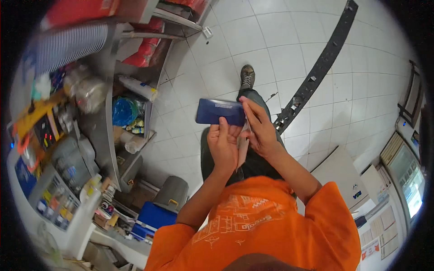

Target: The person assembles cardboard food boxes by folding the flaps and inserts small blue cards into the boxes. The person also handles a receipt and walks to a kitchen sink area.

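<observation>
A dark blue flat rectangular case [220, 112] with small pale print lies across the front of my hands. My left hand [222, 147] grips its near edge, thumb on top and fingers beneath. At the case's right end is my right hand [261, 128], its fingers pressed together along that side. A pale, thin folded piece [243, 151], like paper or a flap, hangs between my hands, with the right hand closed on its upper part. Whether this piece is joined to the case I cannot tell.
A long black strip [312, 79] with small metal bits crosses the white tiled floor [285, 27]. Crowded shelves [135, 101] stand at left, above a grey bin [172, 192] and a blue box [151, 221]. At right is a white cabinet [337, 178]. My shoe [247, 77] shows ahead.
</observation>
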### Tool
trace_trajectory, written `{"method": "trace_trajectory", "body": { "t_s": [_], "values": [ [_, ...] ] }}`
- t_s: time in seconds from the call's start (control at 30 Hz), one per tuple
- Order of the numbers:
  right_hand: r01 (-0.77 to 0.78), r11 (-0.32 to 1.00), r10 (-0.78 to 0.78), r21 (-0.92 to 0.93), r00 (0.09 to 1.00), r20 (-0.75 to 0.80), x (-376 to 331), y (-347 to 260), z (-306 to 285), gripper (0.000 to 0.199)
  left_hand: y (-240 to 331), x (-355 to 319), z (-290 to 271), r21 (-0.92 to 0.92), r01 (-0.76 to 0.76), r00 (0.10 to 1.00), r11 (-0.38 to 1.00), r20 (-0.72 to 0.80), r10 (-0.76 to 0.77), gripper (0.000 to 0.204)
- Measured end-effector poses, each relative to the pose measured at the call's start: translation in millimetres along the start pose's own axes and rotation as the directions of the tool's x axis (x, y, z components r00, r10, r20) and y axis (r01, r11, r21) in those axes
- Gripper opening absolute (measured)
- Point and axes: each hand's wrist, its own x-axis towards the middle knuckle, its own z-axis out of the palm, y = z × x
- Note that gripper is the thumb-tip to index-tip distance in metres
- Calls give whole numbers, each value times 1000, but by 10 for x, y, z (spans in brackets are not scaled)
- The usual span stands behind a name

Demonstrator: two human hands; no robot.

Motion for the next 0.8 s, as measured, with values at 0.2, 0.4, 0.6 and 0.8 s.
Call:
{"method": "trace_trajectory", "body": {
  "t_s": [0.2, 0.4, 0.6, 0.8],
  "values": [
    [-91, 974, 124, -209, 981, 150, 976, 901, -131, 61, 33, 1457, 613, 227, 25, 979, 974, -204, 22, 32],
    [-290, 936, 284, -199, 957, -62, 1248, 1735, -130, 40, -569, 2237, 291, 401, 300, 954, 865, -129, -271, 31],
    [-632, 774, 576, -34, 726, -375, 1185, 2425, 346, 77, -711, 3045, -212, 739, 150, 949, 657, 78, -305, 35],
    [-896, 244, 932, 371, 110, -345, 511, 2858, 1030, 79, -626, 4781, -998, 937, -141, 700, 320, 323, -637, 52]
  ]
}}
